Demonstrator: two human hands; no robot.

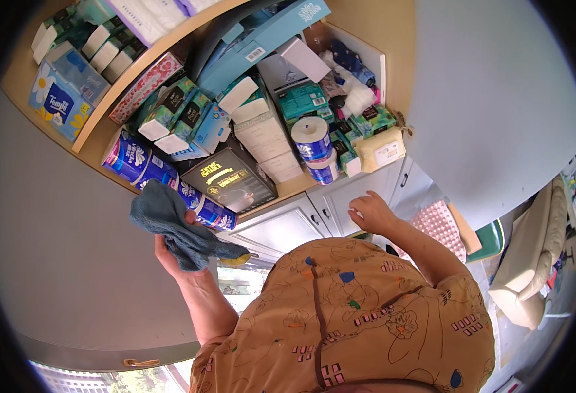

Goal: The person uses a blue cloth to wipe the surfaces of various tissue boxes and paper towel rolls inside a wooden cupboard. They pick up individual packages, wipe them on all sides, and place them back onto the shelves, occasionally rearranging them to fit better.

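Observation:
My left hand (172, 258) grips a crumpled blue-grey terry cloth (170, 221) beside the cupboard's left door. Behind the cloth runs a row of blue Vinda toilet rolls (143, 159) along the shelf's front edge. A small yellow thing (235, 259) shows below the cloth; what it is I cannot tell. My right hand (375, 214) is empty, its fingers loosely bent, in front of the lower cabinet doors (337, 209). Above it, two stacked toilet rolls (312, 142) stand at the shelf edge, next to a yellow pack of wipes (380, 150).
The shelf (292, 186) holds a black cookware box (234, 179), stacked tissue boxes (270, 142) and a tilted blue carton (253, 49). A Tempo pack (62, 100) sits on the upper shelf. Open grey doors (71, 236) flank both sides. A beige sofa (528, 265) stands at right.

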